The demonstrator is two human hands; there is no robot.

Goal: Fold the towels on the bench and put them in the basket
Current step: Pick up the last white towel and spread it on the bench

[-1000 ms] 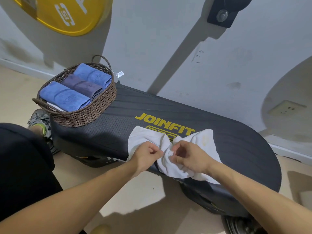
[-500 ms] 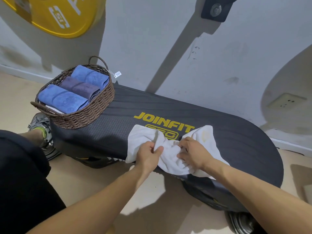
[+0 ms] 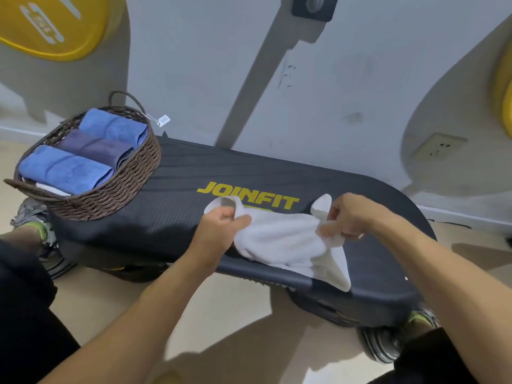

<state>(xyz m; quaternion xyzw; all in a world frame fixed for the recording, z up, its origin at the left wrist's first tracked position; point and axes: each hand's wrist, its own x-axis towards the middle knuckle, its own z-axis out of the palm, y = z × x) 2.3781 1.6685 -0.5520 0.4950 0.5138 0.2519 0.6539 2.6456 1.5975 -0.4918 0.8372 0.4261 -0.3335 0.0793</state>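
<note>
Two hands (image 3: 221, 231) (image 3: 349, 217) pinching white towel (image 3: 285, 239) edges, bench (image 3: 166, 217) front

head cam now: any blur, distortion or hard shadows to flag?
Head view: wide-angle bowing curves the grey wall and the black padded bench; hard-edged shadows on wall and floor suggest strong directional light; slight softness on the left hand and right hand gripping the white terry towel; the brown wicker basket reads sharp; no glare.
</note>
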